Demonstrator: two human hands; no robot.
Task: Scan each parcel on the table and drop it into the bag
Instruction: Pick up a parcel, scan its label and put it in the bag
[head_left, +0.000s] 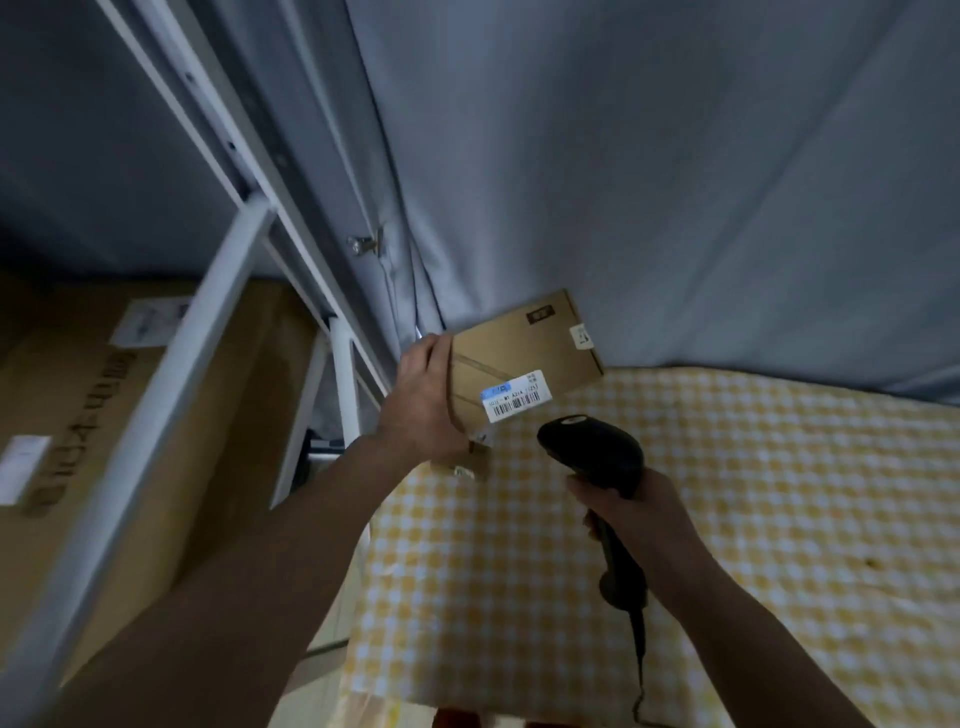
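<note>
Left hand (423, 400) raised, grip closed on parcel (524, 364) edge; right hand (641, 525) fist-clenched round scanner (592, 452) handle.

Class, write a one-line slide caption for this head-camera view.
Left hand holds a cardboard parcel label-up while the right hand aims a black barcode scanner over the checked tablecloth.

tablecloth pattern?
Yellow-and-white check on the tablecloth, head view.

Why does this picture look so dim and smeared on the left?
Head view: dim, bluish light; the white frame and big cartons at left are motion-blurred and bent by the wide lens; the parcel, its barcode label and scanner stay fairly sharp.
</note>
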